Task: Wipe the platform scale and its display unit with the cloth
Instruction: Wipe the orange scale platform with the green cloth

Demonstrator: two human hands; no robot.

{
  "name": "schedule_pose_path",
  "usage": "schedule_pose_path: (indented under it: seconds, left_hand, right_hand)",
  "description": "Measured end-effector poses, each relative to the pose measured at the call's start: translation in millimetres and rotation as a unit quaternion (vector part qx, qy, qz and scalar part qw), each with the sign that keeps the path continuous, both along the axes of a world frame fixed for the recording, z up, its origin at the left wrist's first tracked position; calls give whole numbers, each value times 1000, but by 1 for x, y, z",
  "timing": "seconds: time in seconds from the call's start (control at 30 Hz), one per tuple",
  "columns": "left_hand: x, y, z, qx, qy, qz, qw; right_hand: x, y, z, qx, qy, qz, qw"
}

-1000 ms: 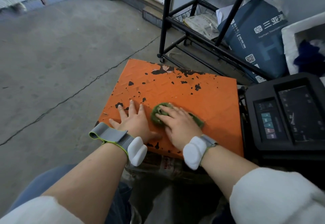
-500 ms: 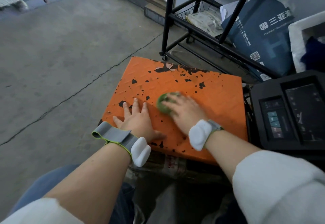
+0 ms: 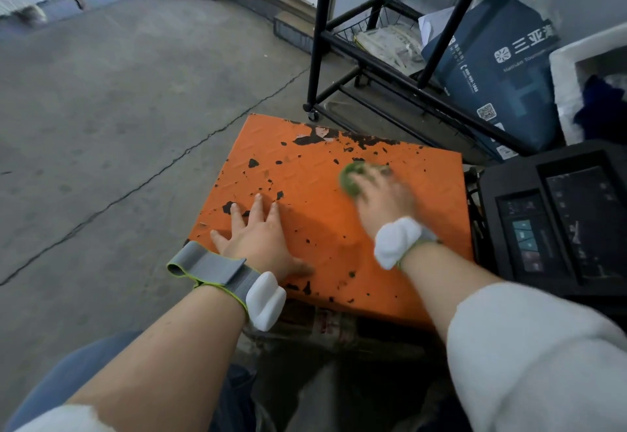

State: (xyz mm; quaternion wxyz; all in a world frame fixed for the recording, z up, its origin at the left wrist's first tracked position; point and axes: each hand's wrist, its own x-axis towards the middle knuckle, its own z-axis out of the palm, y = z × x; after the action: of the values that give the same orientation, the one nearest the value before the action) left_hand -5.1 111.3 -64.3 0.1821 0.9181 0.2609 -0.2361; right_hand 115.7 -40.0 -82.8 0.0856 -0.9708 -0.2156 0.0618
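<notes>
Right hand, fingers pressed flat on the cloth, has swept from near edge up-platform; left hand spread, bracing; display untouched.

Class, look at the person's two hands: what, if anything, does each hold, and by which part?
The right hand presses a bunched green cloth under its fingers against the orange scale platform. The left hand holds nothing; it lies flat on the platform.

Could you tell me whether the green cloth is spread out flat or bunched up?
Bunched up: the cloth shows as a small green wad under the right hand fingers on the orange scale.
</notes>
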Motion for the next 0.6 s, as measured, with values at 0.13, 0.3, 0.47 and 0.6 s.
schedule_pose_path:
  seconds: [0.13,0.3,0.47,0.6]
  left_hand:
    - [11,1,2,-5,-16,-10,1000]
    - [30,-1,-1,-6,-34,-23,999]
    - [28,1,-5,13,-34,-30,999]
    - [34,2,-2,14,-37,-19,999]
  right_hand:
    - [22,-17,2,20,11,-195,981]
    - [-12,11,-2,1,-2,142,990]
    - [48,-31,-2,-11,-20,-96,995]
    - [53,-24,0,5,-7,-158,987]
